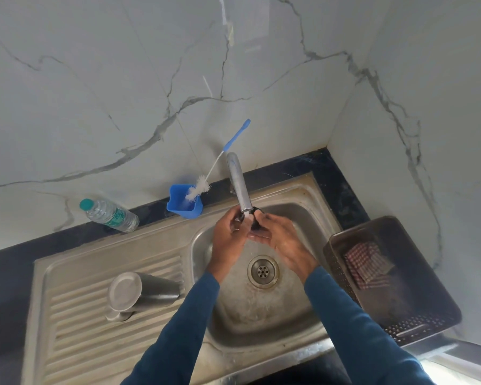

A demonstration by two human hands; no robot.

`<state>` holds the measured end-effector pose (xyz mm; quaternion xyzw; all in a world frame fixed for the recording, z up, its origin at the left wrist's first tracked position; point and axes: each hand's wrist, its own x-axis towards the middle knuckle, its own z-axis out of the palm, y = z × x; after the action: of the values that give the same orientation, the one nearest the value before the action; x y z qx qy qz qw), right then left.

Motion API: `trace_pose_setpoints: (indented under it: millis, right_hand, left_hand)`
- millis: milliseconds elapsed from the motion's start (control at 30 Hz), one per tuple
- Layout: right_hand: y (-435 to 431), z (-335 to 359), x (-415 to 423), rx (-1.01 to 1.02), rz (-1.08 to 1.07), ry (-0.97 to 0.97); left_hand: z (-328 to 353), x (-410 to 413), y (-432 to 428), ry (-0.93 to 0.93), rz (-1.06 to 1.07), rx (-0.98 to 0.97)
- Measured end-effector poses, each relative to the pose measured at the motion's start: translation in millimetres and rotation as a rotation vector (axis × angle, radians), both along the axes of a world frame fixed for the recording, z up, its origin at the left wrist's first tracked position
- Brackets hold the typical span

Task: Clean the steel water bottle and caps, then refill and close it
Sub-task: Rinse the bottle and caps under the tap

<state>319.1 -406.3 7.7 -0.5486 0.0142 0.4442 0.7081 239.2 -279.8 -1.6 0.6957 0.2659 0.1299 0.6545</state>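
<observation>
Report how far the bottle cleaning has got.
Apparently done: the bottle sits aside on the drainboard. In hand: the left hand and right hand hold a black cap under the running tap. Left: refilling and closing, since this cap is off.

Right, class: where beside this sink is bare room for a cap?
Drainboard ribs in front of the steel bottle; the strip between it and the plastic bottle. Crowded: under the tap, where left hand and right hand hold a black cap.

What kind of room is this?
Probably a kitchen: a steel sink with a ribbed drainboard, a running tap, and a bottle brush in a blue holder.
</observation>
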Motion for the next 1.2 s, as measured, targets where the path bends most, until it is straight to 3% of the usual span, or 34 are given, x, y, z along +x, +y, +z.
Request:
trace_pose_setpoints:
  millis: [300, 700, 900, 1200]
  right_hand:
    - [1.1, 0.7, -6.3, -0.128, 0.007, 0.125]
    - [8.4, 8.9, -13.0, -0.232, 0.023, 0.081]
    - [5.3, 0.0, -11.6, -0.160, -0.002, 0.035]
    - [6.3, -5.7, -15.5, 0.142, -0.022, 0.371]
  left_hand:
    - [14.0, 0.5, 15.2, 0.109, -0.146, -0.106]
    - [4.6, -5.8, 17.2, 0.212, 0.054, -0.361]
    - [3.1, -12.8, 9.0, 0.120, 0.073, -0.108]
    - [13.6, -6.5, 4.0, -0.026, 0.076, 0.180]
